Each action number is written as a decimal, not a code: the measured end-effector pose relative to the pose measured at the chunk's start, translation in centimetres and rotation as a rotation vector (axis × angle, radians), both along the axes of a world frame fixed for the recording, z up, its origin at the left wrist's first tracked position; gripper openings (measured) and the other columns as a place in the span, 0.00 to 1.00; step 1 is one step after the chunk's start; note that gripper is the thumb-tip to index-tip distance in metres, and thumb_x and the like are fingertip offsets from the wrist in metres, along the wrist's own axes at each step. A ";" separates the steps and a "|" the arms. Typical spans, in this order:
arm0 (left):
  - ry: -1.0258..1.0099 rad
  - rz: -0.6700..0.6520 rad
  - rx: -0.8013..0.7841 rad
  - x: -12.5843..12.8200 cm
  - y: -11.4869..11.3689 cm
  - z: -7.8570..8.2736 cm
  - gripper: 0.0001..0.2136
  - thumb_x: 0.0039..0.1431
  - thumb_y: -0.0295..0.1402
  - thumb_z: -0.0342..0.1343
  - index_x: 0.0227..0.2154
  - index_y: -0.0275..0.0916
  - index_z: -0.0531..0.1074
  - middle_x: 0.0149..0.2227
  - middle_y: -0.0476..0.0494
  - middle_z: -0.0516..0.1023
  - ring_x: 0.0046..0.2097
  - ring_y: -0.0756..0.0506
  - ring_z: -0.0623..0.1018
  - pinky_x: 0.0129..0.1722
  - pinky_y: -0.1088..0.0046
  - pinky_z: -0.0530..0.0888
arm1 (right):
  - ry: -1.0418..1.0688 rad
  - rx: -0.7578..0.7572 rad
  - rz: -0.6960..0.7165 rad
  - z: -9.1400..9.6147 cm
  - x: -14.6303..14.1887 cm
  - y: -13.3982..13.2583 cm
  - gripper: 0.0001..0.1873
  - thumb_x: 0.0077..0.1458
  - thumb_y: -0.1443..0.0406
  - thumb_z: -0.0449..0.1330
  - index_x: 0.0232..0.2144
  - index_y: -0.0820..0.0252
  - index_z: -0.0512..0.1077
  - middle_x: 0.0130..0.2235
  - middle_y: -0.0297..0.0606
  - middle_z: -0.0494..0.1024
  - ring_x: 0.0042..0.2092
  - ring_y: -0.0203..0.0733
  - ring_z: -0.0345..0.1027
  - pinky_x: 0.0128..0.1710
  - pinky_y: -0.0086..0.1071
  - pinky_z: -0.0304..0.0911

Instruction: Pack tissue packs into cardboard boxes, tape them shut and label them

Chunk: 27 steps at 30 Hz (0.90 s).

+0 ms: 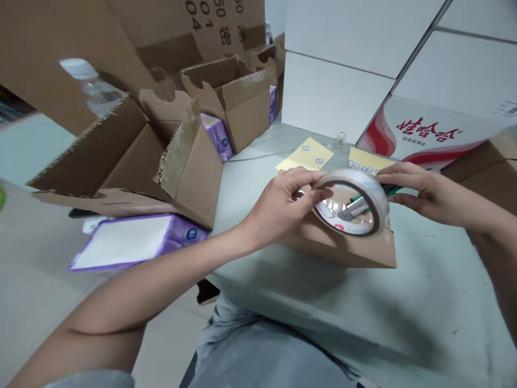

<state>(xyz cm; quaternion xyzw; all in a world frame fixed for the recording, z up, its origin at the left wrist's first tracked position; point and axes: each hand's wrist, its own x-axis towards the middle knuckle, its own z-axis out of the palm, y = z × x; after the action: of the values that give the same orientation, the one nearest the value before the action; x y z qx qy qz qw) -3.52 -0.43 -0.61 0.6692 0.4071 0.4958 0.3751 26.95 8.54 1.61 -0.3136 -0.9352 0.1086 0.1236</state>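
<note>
My left hand [293, 196] pinches the near-left rim of a roll of clear packing tape [382, 207], thumb inside the ring. The roll stands tilted above a brown cardboard box [339, 249] on the table. Closed around the green handle of a utility knife [357, 207] is my right hand [420, 191], just right of the roll. The knife's metal end shows through the ring, over the top of the box. Part of the green handle is hidden by my fingers and the tape. Whether the metal end touches the box, I cannot tell.
Yellow sticker sheets [305, 155] lie behind the box on the green table [250, 258]. Open cartons [197, 172] and purple tissue packs [125, 242] stand at left, near a plastic bottle [97, 89]. White cartons [335, 91] and a red-white carton [428, 132] wall the back right.
</note>
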 end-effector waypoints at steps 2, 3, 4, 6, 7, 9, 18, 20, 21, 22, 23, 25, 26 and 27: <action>-0.058 0.059 -0.035 -0.1 0.3 0.2 0.10 0.60 0.39 0.60 0.30 0.37 0.78 0.31 0.48 0.76 0.34 0.49 0.73 0.35 0.75 0.67 | 0.043 -0.005 -0.201 -0.8 1.3 0.4 0.20 0.62 0.54 0.55 0.55 0.46 0.70 0.50 0.40 0.75 0.50 0.48 0.71 0.49 0.41 0.67; -0.080 0.087 -0.060 -0.2 0.5 0.3 0.13 0.60 0.41 0.60 0.28 0.36 0.77 0.28 0.49 0.75 0.31 0.50 0.71 0.32 0.75 0.65 | 0.057 0.003 -0.335 -1.5 2.0 0.7 0.22 0.60 0.54 0.56 0.56 0.49 0.70 0.49 0.41 0.76 0.47 0.48 0.71 0.47 0.41 0.67; -0.099 0.110 -0.086 -0.2 0.7 0.3 0.15 0.61 0.42 0.60 0.26 0.36 0.75 0.25 0.50 0.73 0.28 0.51 0.70 0.30 0.76 0.64 | 0.059 0.015 -0.466 -2.5 2.6 1.0 0.24 0.59 0.54 0.56 0.56 0.53 0.70 0.47 0.43 0.77 0.45 0.49 0.71 0.46 0.42 0.67; -0.122 0.129 -0.124 -0.2 1.0 0.3 0.18 0.61 0.45 0.58 0.24 0.36 0.73 0.21 0.51 0.69 0.26 0.51 0.68 0.28 0.76 0.63 | 0.026 0.030 -0.646 -5.2 3.9 1.4 0.23 0.57 0.56 0.55 0.52 0.60 0.72 0.45 0.48 0.77 0.43 0.51 0.71 0.43 0.43 0.67; -0.132 0.126 -0.131 -0.2 1.1 0.3 0.19 0.61 0.47 0.58 0.23 0.36 0.73 0.21 0.51 0.69 0.25 0.52 0.67 0.27 0.76 0.63 | 0.003 0.028 -0.676 -6.8 4.3 1.5 0.22 0.56 0.58 0.56 0.49 0.63 0.73 0.43 0.51 0.76 0.43 0.53 0.70 0.43 0.44 0.67; -0.145 0.114 -0.130 -0.2 1.2 0.0 0.20 0.59 0.50 0.59 0.24 0.36 0.72 0.22 0.50 0.70 0.26 0.51 0.69 0.27 0.76 0.63 | -0.035 0.004 -0.693 -10.0 5.1 1.2 0.18 0.53 0.61 0.56 0.43 0.65 0.75 0.39 0.52 0.76 0.41 0.54 0.70 0.44 0.45 0.67; -0.066 0.137 -0.182 -0.7 0.3 -0.6 0.21 0.63 0.55 0.51 0.35 0.39 0.71 0.30 0.46 0.77 0.33 0.46 0.76 0.33 0.73 0.72 | 0.101 -0.063 -0.656 -11.9 4.1 -1.6 0.24 0.57 0.59 0.54 0.55 0.61 0.68 0.50 0.51 0.73 0.56 0.59 0.65 0.56 0.56 0.62; 0.047 0.148 -0.149 -0.8 -0.3 -0.5 0.21 0.65 0.54 0.48 0.34 0.39 0.70 0.33 0.45 0.78 0.37 0.45 0.78 0.37 0.72 0.73 | 0.161 -0.119 -0.553 -10.6 2.8 -2.7 0.25 0.60 0.61 0.52 0.58 0.59 0.66 0.56 0.49 0.72 0.59 0.54 0.65 0.58 0.51 0.62; 0.115 0.149 -0.120 -0.9 -0.6 -0.4 0.21 0.66 0.53 0.46 0.34 0.39 0.70 0.35 0.44 0.79 0.39 0.45 0.78 0.40 0.71 0.73 | 0.181 -0.164 -0.482 -10.1 2.0 -3.4 0.25 0.59 0.62 0.52 0.59 0.57 0.65 0.56 0.47 0.73 0.58 0.51 0.67 0.57 0.48 0.64; 0.178 0.145 -0.090 -0.9 -0.8 -0.4 0.21 0.67 0.52 0.45 0.35 0.39 0.71 0.37 0.43 0.79 0.41 0.44 0.78 0.42 0.70 0.73 | 0.196 -0.214 -0.409 -9.8 1.1 -4.2 0.26 0.58 0.63 0.53 0.59 0.56 0.65 0.56 0.44 0.74 0.56 0.48 0.69 0.56 0.44 0.67; 0.230 0.141 -0.066 -1.1 -1.0 -0.4 0.21 0.68 0.51 0.44 0.36 0.40 0.72 0.39 0.43 0.79 0.42 0.43 0.78 0.44 0.69 0.73 | 0.209 -0.263 -0.341 -9.7 0.4 -4.9 0.27 0.56 0.64 0.55 0.59 0.55 0.66 0.56 0.43 0.75 0.54 0.46 0.71 0.53 0.41 0.69; 0.284 0.143 -0.052 -1.3 -1.1 -0.3 0.20 0.68 0.51 0.43 0.37 0.41 0.72 0.41 0.43 0.80 0.44 0.42 0.77 0.47 0.68 0.73 | 0.235 -0.338 -0.244 -9.9 -0.7 -6.2 0.29 0.53 0.65 0.59 0.59 0.53 0.66 0.54 0.41 0.77 0.51 0.45 0.74 0.50 0.38 0.72; 0.291 0.148 -0.063 -1.4 -1.0 -0.2 0.20 0.68 0.51 0.43 0.37 0.42 0.72 0.41 0.44 0.79 0.45 0.42 0.77 0.48 0.67 0.73 | 0.252 -0.363 -0.218 -10.1 -0.9 -6.6 0.29 0.53 0.65 0.60 0.59 0.53 0.67 0.54 0.40 0.78 0.51 0.45 0.74 0.48 0.38 0.73; 0.294 0.157 -0.077 -1.4 -0.8 -0.1 0.20 0.68 0.51 0.43 0.37 0.43 0.72 0.42 0.44 0.79 0.46 0.41 0.77 0.49 0.67 0.72 | 0.271 -0.377 -0.210 -10.1 -0.9 -6.9 0.29 0.53 0.64 0.60 0.59 0.52 0.67 0.54 0.41 0.78 0.51 0.46 0.75 0.47 0.38 0.73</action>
<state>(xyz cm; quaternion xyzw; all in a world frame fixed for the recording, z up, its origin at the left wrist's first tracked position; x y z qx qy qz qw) -4.94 -1.26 -0.67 0.6856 0.5274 0.4044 0.2971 26.06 1.69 -8.48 -0.4091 -0.8356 0.3088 0.1976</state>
